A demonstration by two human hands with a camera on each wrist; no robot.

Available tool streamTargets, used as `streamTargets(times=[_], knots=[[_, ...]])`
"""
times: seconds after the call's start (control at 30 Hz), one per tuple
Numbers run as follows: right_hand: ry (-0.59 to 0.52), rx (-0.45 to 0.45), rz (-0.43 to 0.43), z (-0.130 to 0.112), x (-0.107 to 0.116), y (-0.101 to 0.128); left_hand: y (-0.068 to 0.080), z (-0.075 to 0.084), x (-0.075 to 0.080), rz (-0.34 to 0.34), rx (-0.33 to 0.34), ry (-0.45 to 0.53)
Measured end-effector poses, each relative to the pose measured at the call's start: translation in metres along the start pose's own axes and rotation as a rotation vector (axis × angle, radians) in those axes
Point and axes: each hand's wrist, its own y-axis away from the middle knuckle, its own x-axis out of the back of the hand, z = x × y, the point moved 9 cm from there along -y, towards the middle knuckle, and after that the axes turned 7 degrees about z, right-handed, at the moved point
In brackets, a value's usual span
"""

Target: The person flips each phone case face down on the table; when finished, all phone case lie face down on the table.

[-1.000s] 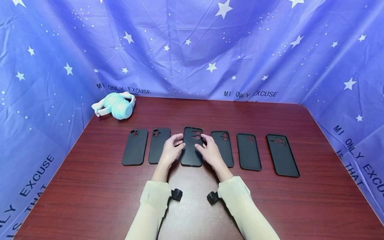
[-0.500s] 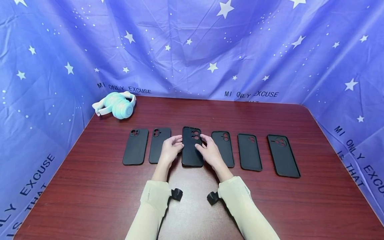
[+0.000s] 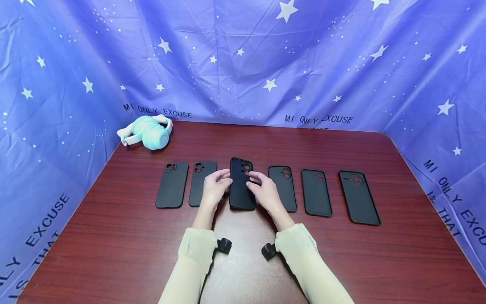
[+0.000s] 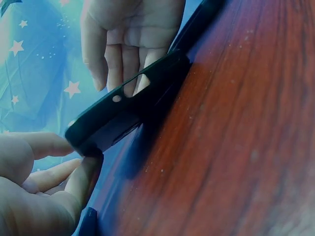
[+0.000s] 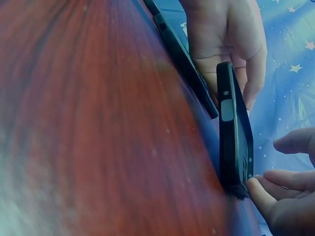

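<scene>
Six black phone cases lie in a row on the dark red wooden bench (image 3: 341, 261). The third black silicone case (image 3: 241, 188) tilts up between both grips: left hand (image 3: 214, 190) and right hand (image 3: 265, 192) pinch its opposite edges.

The starry blue backdrop cloth (image 3: 243, 63) carries white print: "MI ONLY EXCUSE" above the bench's (image 3: 243, 261) far edge, at left and again at centre. "ONLY EXCUSE" and "IS THAT" run down both side drapes. The phone cases show no legible lettering.

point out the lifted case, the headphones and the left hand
lifted case (image 3: 240, 190): head view, on its black back below the camera holes
headphones (image 3: 152, 133): head view, on the mint ear cup
left hand (image 3: 213, 191): head view, on its back
</scene>
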Motion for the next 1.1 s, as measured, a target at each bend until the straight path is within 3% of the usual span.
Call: streamTargets(times=[0.33,0.83,1.1], knots=[[0.027,0.003,-0.029,-0.001,-0.003,0.002,-0.002,0.0,0.001,0.031,0.003,0.112],[-0.015,0.008,-0.031,-0.008,-0.01,0.004,-0.002,0.0,-0.008,-0.049,0.022,0.256],[-0.076,-0.023,-0.04,-0.008,-0.014,0.005,0.0,0.003,-0.012,-0.088,0.008,0.251]])
